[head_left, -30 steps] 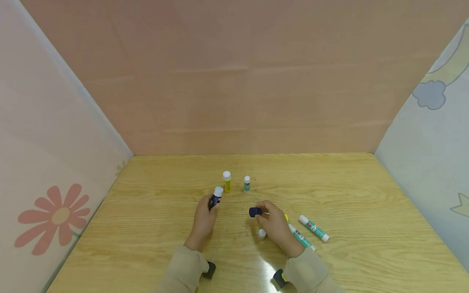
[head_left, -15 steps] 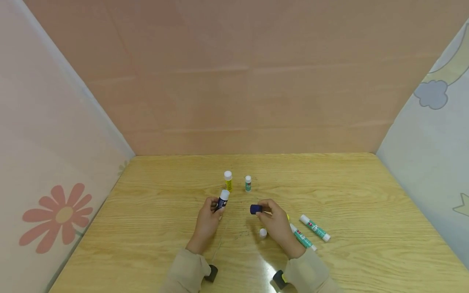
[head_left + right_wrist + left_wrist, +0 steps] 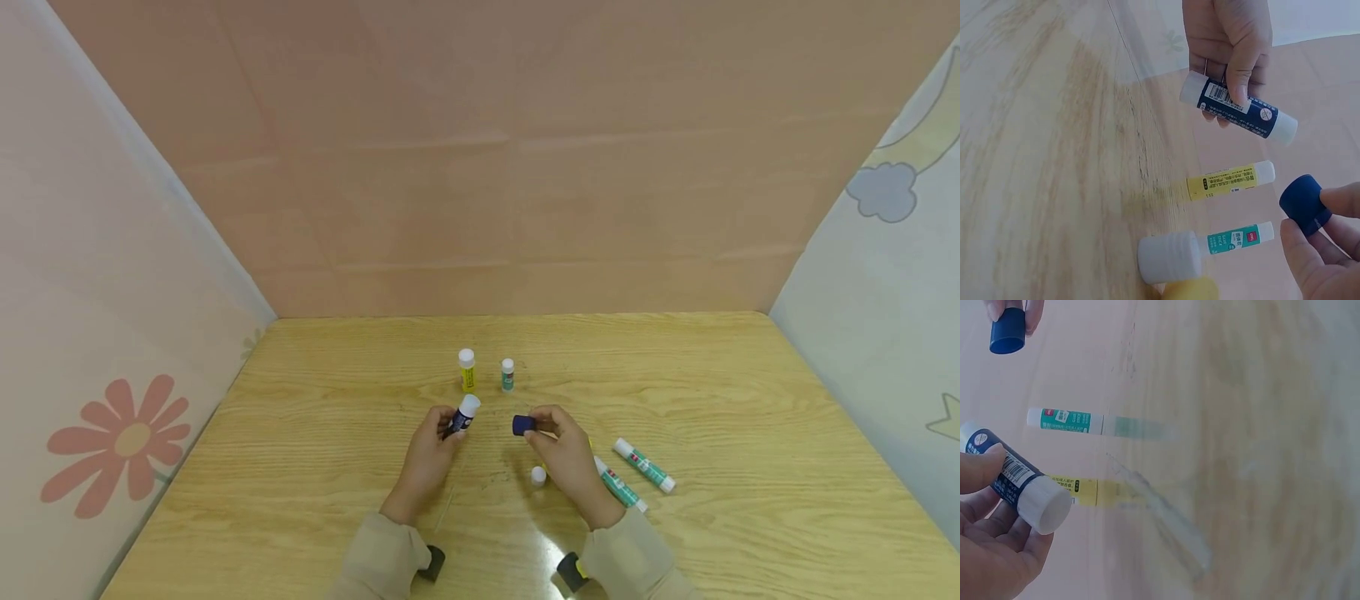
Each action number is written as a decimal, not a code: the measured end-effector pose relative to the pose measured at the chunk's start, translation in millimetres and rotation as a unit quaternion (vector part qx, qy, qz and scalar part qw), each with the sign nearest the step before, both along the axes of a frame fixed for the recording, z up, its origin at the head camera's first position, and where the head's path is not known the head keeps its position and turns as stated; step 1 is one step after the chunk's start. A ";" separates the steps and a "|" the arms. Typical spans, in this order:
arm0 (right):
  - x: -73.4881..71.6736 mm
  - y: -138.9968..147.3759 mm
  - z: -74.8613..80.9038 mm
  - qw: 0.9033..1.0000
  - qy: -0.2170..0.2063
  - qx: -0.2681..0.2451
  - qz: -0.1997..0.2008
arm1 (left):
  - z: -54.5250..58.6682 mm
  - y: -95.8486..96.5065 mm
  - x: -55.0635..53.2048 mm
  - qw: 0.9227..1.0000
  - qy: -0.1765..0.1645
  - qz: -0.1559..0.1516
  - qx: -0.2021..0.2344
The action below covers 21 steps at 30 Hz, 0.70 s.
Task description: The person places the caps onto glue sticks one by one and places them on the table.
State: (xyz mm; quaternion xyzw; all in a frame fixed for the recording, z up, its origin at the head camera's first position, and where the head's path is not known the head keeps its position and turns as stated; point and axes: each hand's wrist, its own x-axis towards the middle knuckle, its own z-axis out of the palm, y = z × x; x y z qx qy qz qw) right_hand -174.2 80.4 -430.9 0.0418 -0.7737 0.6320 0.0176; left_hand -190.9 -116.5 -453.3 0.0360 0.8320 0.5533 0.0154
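My left hand holds a dark blue glue stick, with the thumb laid over its label. The stick is tilted and shows a white part at each end in the right wrist view. Across a small gap, my right hand pinches a dark blue cap between thumb and fingers. In the left wrist view, the rim of that cap faces away from the right fingers. Beyond the hands stand a yellow glue stick and a shorter green glue stick, both upright with white tops.
Two green glue sticks lie on the wooden table to the right, one partly behind my right wrist. A small white cap sits beside the right hand. Something yellow shows behind it. Fabric panels enclose the back and sides.
The left hand has moved rightward, bringing the blue glue stick nearer the cap and leaning it further over to the right. My right hand has hardly moved, still pinching the cap.
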 end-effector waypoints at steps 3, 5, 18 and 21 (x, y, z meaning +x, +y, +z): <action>-0.2 0.3 0.3 1.000 -0.007 -0.003 0.000 | -0.3 1.1 0.8 1.000 -0.003 -0.008 -0.001; -0.7 0.2 -0.1 1.000 -0.010 -0.006 0.000 | -0.6 1.4 1.3 1.000 -0.005 -0.013 -0.001; -1.4 0.3 -2.0 1.000 -0.014 -0.011 -0.002 | 2.5 1.8 5.8 0.997 -0.003 -0.077 -0.007; -1.4 0.5 -3.2 1.000 -0.020 -0.010 -0.002 | 1.3 1.8 6.8 0.996 -0.004 -0.087 -0.009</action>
